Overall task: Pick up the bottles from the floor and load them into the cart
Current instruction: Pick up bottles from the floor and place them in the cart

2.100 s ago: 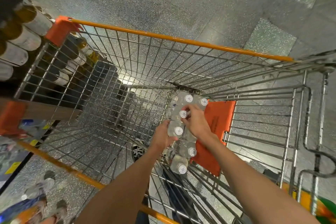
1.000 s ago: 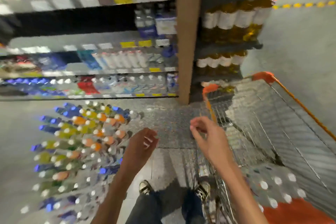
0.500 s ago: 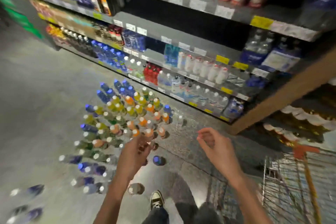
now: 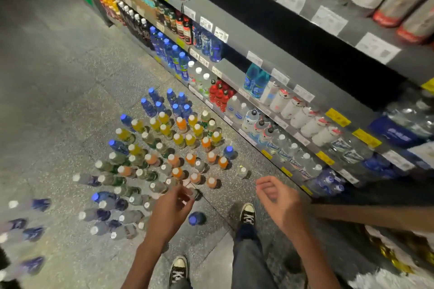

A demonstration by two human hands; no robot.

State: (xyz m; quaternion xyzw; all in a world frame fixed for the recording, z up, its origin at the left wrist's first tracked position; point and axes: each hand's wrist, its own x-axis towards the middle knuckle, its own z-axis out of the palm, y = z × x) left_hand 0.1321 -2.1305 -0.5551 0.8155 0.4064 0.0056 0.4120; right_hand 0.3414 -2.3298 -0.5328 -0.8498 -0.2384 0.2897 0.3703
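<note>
Several bottles stand in rows on the speckled floor [image 4: 58, 91]: blue ones [image 4: 173, 101] at the far end, yellow and orange ones [image 4: 182, 124] in the middle, clear ones [image 4: 131, 199] nearer me. A lone blue-capped bottle [image 4: 196, 218] stands by my feet. My left hand [image 4: 171, 211] hovers over the near edge of the group, fingers loosely curled, holding nothing. My right hand [image 4: 277, 199] hangs to the right, also loosely curled and empty. The cart is out of view.
A shelf unit [image 4: 293, 37] full of drinks runs along the right, close to the bottle rows. My two sneakers [image 4: 247, 216] stand just behind the bottles. More blurred bottles [image 4: 25, 230] stand at the lower left. Open floor lies to the upper left.
I have turned from the cart, where both hands were on the clear bottles, to the floor bottles. Both hands came away empty and now reach toward the rows.
</note>
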